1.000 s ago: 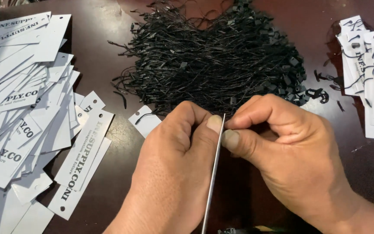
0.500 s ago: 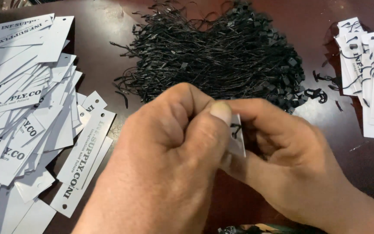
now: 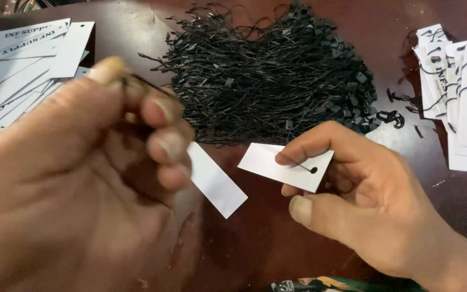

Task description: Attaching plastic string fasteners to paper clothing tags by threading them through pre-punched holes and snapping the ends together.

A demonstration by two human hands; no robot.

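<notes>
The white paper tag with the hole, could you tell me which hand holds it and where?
The right hand pinches the white tag at its punched end, beside the hole; the left hand pinches a black string.

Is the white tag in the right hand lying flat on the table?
No, the right hand holds the white tag up between its fingertips, above the dark table.

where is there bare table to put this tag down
Bare table shows between the string pile and the stack of strung tags, with a few stray strings, and below the right hand. The left side is crowded with loose tags.
</notes>
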